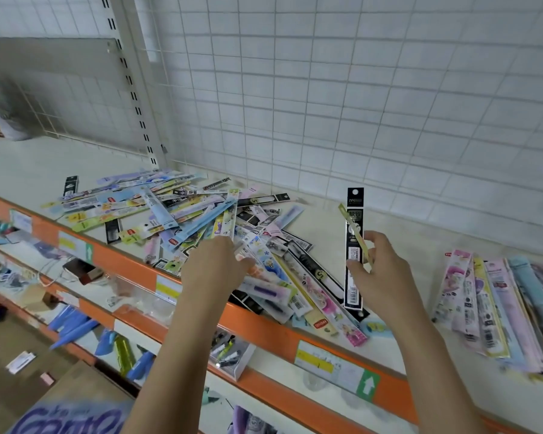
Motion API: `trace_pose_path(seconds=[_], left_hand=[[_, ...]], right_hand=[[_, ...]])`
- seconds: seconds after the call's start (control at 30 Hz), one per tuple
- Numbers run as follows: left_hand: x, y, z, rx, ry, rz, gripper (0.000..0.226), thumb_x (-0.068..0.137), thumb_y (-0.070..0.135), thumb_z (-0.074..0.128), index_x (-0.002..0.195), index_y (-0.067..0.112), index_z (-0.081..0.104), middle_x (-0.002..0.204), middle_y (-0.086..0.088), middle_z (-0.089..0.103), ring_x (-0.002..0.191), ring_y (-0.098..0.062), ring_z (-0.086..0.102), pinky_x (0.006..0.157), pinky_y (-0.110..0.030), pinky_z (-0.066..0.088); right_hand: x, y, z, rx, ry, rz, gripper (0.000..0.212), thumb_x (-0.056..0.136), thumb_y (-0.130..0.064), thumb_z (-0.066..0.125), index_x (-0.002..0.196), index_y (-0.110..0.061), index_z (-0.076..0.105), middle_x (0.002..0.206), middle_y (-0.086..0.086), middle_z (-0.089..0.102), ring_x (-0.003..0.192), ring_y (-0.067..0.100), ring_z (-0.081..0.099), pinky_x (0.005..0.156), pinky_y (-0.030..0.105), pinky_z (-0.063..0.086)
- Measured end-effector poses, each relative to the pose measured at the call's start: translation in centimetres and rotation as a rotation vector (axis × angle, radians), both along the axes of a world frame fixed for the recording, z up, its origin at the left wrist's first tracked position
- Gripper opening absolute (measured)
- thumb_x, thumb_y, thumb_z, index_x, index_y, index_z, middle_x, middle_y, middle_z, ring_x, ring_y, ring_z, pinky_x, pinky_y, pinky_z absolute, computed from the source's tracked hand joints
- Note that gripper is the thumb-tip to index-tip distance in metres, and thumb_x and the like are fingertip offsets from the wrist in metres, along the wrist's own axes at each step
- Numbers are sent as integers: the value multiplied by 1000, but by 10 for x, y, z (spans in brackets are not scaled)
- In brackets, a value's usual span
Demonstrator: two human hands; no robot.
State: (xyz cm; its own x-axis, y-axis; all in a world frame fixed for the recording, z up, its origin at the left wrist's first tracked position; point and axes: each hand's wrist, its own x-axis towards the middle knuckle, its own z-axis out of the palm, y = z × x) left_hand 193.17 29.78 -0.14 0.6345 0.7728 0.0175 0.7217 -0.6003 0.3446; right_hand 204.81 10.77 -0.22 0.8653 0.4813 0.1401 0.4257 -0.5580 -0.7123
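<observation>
Toward the front edge of the shelf [405, 239], in the head view, a loose pile [201, 214] of long, narrow pen packets lies spread from the left part to the middle, many of them crossing one another. The left hand [213, 264] reaches into the near side of this pile, its fingers down among the packets. Whether they already pinch one cannot be told, since the back of the hand hides the tips.

The right hand [386, 277] is raised just right of the pile and grips a black packet [355, 208] upright between thumb and fingers. A thinner yellow-green packet [345, 214] is held tilted behind it. At the right end of the shelf, well apart from the pile, a tidier row [499, 308] of packets lies side by side. A wire grid [326, 104] backs the shelf, and a lower shelf [76, 324] with blue items shows below.

The work looks like sorting, and the step in hand seems to be drawing another packet from the heap while the right hand collects them. Next, the left hand would likely need to free a single packet without dragging its neighbours over the front edge, then pass it across.
</observation>
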Motion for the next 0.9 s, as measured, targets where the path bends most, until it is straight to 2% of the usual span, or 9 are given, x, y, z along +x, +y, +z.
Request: trace_pose_path(seconds=[0.1,0.17,0.3,0.5,0.57,0.63,0.73,0.83,0.9], left_hand=[[-5,-4,-2,-46,33,13,43,84,50,59,72,11,48,62,0,46,58,-18,47,53,-26,36],[-7,-7,-7,-48,52,22,42,86,52,55,75,12,46,66,0,47,65,-22,49,59,-28,39],[-7,-9,-16,-66,52,1,42,88,53,49,95,12,47,86,-5,53,82,-27,55,67,-32,44],[-13,-7,-10,-81,-45,49,34,88,39,58,77,11,42,68,-1,45,67,-22,47,54,-27,33],[-18,-6,-5,-76,-94,47,28,87,29,59,74,12,41,65,1,42,60,-18,44,49,-26,29],[-24,-6,2,-87,-148,38,19,88,25,59,87,10,49,71,0,50,65,-20,48,54,-27,33],[-29,-9,11,-127,-266,32,33,90,22,58,118,10,44,85,-4,53,73,-25,52,60,-28,36],[-36,-16,10,-171,-415,18,52,90,18,58,135,12,33,81,-5,57,67,-23,56,54,-28,38],[-38,-19,5,-232,-464,40,63,91,16,56,144,11,22,90,-9,62,73,-27,60,60,-30,41]], right_hand=[[-1,1,-3,-1,10,1,44,94,-18,53,135,-18,39,89,-8,45,59,7,48,60,26,37],[-1,2,-4,-1,13,-3,43,93,-18,53,135,-18,40,87,-10,44,60,6,46,58,26,36],[-2,6,-5,-8,23,3,43,94,-19,53,135,-18,41,94,-5,46,67,12,48,68,26,37],[-5,11,-1,-25,41,17,39,94,-17,52,132,-17,43,88,0,54,81,25,56,70,32,41],[-5,11,-1,-25,37,16,30,93,-15,51,123,-15,48,81,5,55,73,27,56,66,35,44],[-3,12,-2,-19,40,11,18,91,-15,49,108,-11,51,70,3,49,60,23,47,59,34,39],[-1,12,-3,-23,91,12,13,91,-21,46,100,-12,48,65,1,48,59,20,45,58,33,37],[-2,12,-5,-78,76,19,29,94,-43,45,92,-14,49,65,-1,50,62,20,51,58,32,39],[-3,12,-9,-121,32,1,42,93,-52,40,80,-14,49,61,-1,50,59,21,52,57,32,40]])
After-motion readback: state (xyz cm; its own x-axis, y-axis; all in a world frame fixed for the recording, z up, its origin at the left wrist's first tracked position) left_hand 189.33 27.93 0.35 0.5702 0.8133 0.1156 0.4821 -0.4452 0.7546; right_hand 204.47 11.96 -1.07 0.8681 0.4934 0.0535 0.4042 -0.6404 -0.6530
